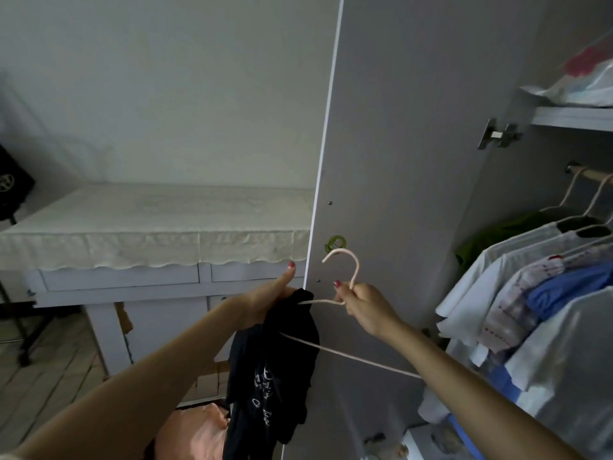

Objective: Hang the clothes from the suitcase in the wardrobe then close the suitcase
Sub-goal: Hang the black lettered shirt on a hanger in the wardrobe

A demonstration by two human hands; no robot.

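My left hand (273,295) grips the top of a black garment with white print (275,370), which hangs down in front of the open wardrobe door (414,161). My right hand (363,305) holds a pale pink hanger (348,270) by its neck, hook pointing up. One hanger arm runs left into the garment's top, and the other slants down under my right forearm. The wardrobe rail (593,174) at the right carries several hung clothes (544,287). No suitcase is identifiable in this view.
A white desk with a lace cloth (156,224) stands at the left beside the door edge. A wardrobe shelf (574,116) above the rail holds bagged items. A pinkish object (195,433) lies low at the bottom centre. A black bag (13,184) sits far left.
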